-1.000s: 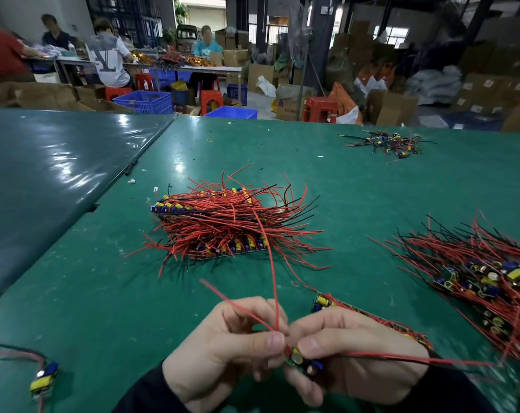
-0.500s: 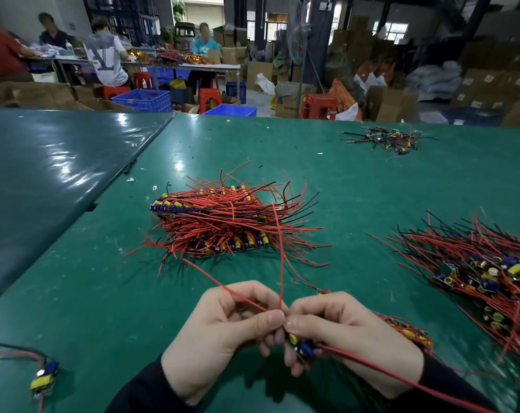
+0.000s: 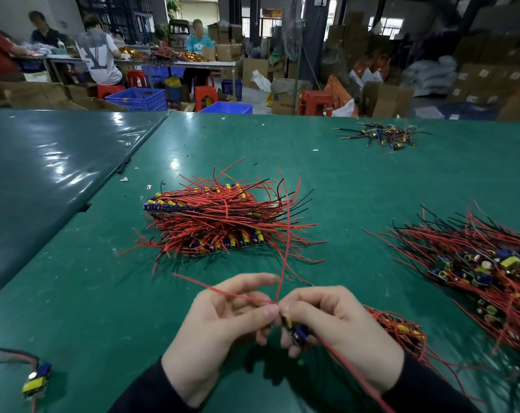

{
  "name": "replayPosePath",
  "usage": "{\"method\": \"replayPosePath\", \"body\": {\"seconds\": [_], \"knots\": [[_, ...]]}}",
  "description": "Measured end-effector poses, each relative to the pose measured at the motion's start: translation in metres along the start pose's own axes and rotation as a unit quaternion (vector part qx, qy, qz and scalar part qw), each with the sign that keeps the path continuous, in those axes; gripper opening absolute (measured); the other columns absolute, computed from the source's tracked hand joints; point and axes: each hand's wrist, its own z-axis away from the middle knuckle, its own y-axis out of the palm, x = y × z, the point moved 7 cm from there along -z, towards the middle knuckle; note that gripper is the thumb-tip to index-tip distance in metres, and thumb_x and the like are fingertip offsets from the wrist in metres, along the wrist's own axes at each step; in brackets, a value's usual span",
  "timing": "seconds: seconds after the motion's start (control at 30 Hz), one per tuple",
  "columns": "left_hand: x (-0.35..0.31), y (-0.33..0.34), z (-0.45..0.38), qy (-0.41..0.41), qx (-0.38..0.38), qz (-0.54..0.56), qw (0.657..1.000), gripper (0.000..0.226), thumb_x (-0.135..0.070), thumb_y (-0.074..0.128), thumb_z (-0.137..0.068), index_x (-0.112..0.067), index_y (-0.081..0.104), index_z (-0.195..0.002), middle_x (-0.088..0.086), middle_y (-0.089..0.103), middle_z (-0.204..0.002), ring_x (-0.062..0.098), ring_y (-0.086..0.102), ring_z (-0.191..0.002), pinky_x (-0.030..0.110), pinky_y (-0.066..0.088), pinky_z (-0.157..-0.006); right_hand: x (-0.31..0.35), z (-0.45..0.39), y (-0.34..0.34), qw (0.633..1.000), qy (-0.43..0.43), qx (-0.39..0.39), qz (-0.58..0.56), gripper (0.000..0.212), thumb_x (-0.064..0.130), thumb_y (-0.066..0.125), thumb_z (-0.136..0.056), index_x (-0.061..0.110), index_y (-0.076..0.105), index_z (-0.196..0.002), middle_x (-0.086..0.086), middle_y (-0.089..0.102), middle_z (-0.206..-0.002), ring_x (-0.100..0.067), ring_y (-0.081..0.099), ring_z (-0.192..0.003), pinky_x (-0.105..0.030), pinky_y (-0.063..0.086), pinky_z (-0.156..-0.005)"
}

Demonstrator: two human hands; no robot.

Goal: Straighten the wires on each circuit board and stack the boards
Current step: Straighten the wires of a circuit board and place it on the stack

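Left hand (image 3: pixel 220 323) and right hand (image 3: pixel 336 326) together over green table (image 3: pixel 357 180), pinching red wires (image 3: pixel 284 263) of small board (image 3: pixel 299 333). Stacked boards (image 3: pixel 214 219) just beyond hands. Loose heap (image 3: pixel 488 266) at right, small pile (image 3: pixel 382 135) far right, single board (image 3: pixel 36 381) lower left. People seated in background.

Circuit board (image 3: pixel 299 333): small, blue and yellow components, red wires (image 3: pixel 284 257) splayed upward; stacked boards (image 3: pixel 211 222) mid-table.
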Motion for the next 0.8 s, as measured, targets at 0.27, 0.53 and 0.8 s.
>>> {"method": "replayPosePath", "body": {"seconds": [0.27,0.53,0.8], "knots": [[0.013,0.008,0.005,-0.091,0.039,0.116,0.988,0.052,-0.020,0.093,-0.042,-0.001,0.076,-0.087,0.012,0.066,-0.063,0.012,0.057,-0.052,0.017,0.047,-0.050,-0.004,0.000,0.008,0.989,0.078,0.081,-0.101,0.022,0.022,0.059,-0.075,0.012,0.069,-0.059,-0.005,0.059,-0.050,-0.010,0.052,-0.040,-0.016,0.041,-0.043],[0.008,0.022,0.018,-0.108,0.170,0.162,0.966,0.039,-0.026,0.092,-0.051,-0.015,0.076,-0.085,0.004,0.070,-0.065,0.008,0.059,-0.051,0.016,0.048,-0.053,-0.005,0.017,0.029,0.937,0.189,0.206,-0.209,0.012,0.020,0.069,-0.073,0.009,0.069,-0.070,0.000,0.059,-0.053,-0.006,0.054,-0.043,-0.017,0.044,-0.048],[0.005,0.016,0.013,-0.055,0.060,0.180,0.980,0.038,-0.022,0.096,-0.034,-0.011,0.067,-0.056,0.002,0.056,-0.058,0.011,0.052,-0.040,0.017,0.040,-0.038,-0.008,0.017,0.033,0.940,0.190,0.204,-0.198,0.018,0.026,0.064,-0.076,0.014,0.068,-0.063,0.001,0.057,-0.053,-0.008,0.050,-0.044,-0.018,0.042,-0.050]]}}
